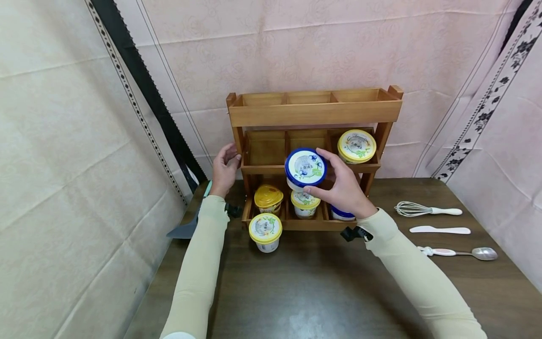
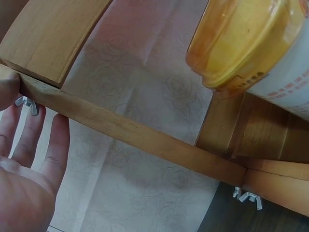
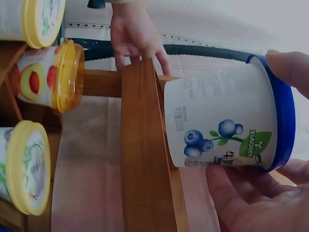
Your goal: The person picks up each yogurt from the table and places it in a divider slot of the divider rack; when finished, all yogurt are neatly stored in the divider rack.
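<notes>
My right hand (image 1: 340, 183) grips a blue-lidded tub (image 1: 306, 167) with blueberries printed on its side (image 3: 219, 130). Thumb and fingers hold it near the lid, in front of the wooden rack's (image 1: 315, 113) middle tier. At the rack's left side is my left hand (image 1: 224, 169); its fairly straight fingers (image 2: 58, 145) touch the upright (image 2: 125, 123) beside a wing nut. A yellow-lidded tub (image 1: 357, 146) sits in the middle tier's right compartment. Below are an amber-lidded tub (image 1: 268, 197), another yellow-lidded tub (image 1: 305, 205) and a partly hidden blue-lidded tub (image 1: 342, 214).
One yellow-lidded tub (image 1: 265, 232) stands on the table before the rack's left end. A whisk (image 1: 427, 209), a white knife (image 1: 440, 230) and a spoon (image 1: 482, 254) lie at the right, the spoon's handle partly behind my sleeve. Left of the rack lies a grey-blue tool (image 1: 184, 230).
</notes>
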`<state>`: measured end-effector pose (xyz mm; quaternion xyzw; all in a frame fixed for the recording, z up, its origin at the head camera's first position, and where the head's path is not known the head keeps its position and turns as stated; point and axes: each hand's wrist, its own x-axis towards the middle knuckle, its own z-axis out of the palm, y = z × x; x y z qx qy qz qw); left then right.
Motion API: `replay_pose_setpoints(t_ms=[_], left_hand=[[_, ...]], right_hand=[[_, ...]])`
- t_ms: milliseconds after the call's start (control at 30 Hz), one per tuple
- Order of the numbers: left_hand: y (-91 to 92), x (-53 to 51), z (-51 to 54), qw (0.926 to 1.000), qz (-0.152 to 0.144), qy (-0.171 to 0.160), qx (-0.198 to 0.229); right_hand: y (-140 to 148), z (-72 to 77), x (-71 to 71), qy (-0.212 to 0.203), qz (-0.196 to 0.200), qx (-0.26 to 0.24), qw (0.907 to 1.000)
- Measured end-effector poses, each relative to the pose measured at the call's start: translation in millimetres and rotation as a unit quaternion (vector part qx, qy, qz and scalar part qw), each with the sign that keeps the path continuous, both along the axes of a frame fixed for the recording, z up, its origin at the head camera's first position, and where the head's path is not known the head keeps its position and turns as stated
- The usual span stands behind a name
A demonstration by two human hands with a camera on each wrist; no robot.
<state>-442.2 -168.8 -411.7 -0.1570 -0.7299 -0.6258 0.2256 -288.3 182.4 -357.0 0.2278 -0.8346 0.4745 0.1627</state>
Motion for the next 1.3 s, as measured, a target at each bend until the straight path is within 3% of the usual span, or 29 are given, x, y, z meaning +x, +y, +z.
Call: replay_pose_setpoints(t_ms=[233,533,700,900,1300], left_hand=[[0.7,2.0,-0.1,0.9999,0.006,-0.008,0.000],[7.5,10.9,8.9,0.9996,0.016,-0.023,-0.003],[3.7,5.6,2.6,0.9999,0.009,-0.010,0.000],[2.2,3.3,0.4,0.9998,0.006,-0.014,0.009],[2.0,3.8,0.9,1.0000,0.007,-0.004,-0.003]], right_hand=[[0,8.7,-14.2,-0.001,-0.027,-0.011,0.9996],[0,13.8,-30.7,0.002,-0.040,-0.036,0.9986],[-2,15.6,-38.6,-0.007,-0.044,-0.053,0.9976],[-8,14.1,-47.4,0.015,-0.054,-0.060,0.9966],[-13,2.9,-63.7,0.015,-0.116,0.026,0.9927]])
